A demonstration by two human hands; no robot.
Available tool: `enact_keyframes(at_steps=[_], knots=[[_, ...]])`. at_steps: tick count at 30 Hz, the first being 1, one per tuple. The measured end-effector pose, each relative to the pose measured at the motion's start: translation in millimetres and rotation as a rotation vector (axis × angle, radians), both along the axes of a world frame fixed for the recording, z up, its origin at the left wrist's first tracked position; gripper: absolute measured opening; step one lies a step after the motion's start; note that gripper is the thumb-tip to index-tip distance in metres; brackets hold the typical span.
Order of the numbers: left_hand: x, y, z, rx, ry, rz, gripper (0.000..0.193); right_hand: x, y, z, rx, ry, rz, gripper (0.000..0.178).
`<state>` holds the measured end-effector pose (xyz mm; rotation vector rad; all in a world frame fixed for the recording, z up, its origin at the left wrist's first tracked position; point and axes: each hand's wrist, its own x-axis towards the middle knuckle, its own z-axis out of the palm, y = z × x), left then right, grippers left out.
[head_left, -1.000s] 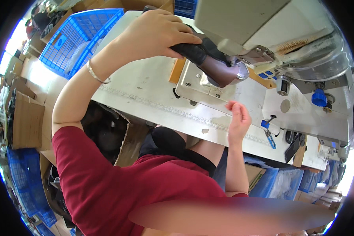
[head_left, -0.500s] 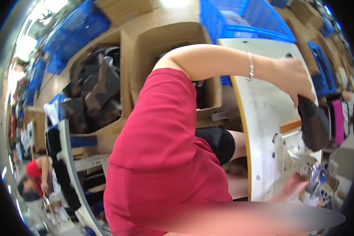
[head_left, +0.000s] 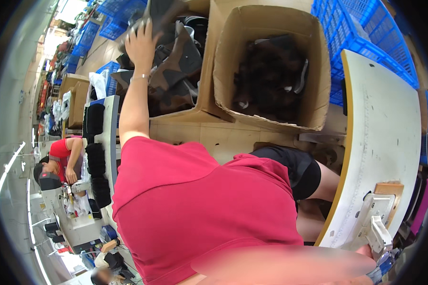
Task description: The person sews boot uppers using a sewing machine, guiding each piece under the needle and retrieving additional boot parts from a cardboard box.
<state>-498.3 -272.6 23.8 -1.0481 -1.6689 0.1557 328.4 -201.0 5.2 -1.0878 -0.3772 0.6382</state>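
My left hand (head_left: pixel 141 46), with a bracelet at the wrist, is stretched out over the left cardboard box (head_left: pixel 203 85). Its fingers are spread and hold nothing. Just past the fingertips is a dark piece (head_left: pixel 165 13), blurred by motion, that looks like a boot upper. Below it, the box is heaped with similar brown-and-black patterned pieces (head_left: pixel 176 61). My right hand (head_left: pixel 364 251) shows only in part, at the white sewing machine (head_left: pixel 379 235) on the lower right; its fingers are hidden.
Another cardboard box (head_left: pixel 271 122) holds dark brown pieces. A white worktable (head_left: pixel 371 137) with a yellow edge stands on the right, beside blue crates (head_left: pixel 366 52). To the left, a co-worker (head_left: pixel 64 159) sits at a machine behind a narrow table (head_left: pixel 110 128) with black pieces.
My left hand has swung from the worktable to the left box and let go of the dark boot upper it held. The view has shifted, showing more of both boxes.
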Motion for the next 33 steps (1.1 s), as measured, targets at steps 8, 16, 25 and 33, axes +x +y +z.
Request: enact_keyframes(at_steps=[8, 16, 25, 33], knots=[[-75, -44, -132, -0.048, -0.594, 0.379, 0.079, -1, 2, 6, -0.009, 0.042, 0.008, 0.057], [-114, 11, -230, -0.452, -0.854, 0.421, 0.066, 15, 8, -5, 0.063, -0.097, 0.024, 0.058], [-134, 66, -273, -0.689, -0.797, 0.560, 0.065, 56, 13, -24, 0.058, -0.145, -0.044, 0.054], [-24, 185, -192, -0.132, -0.814, -0.230, 0.023, -24, 17, -28, -0.142, -0.391, -0.624, 0.034]])
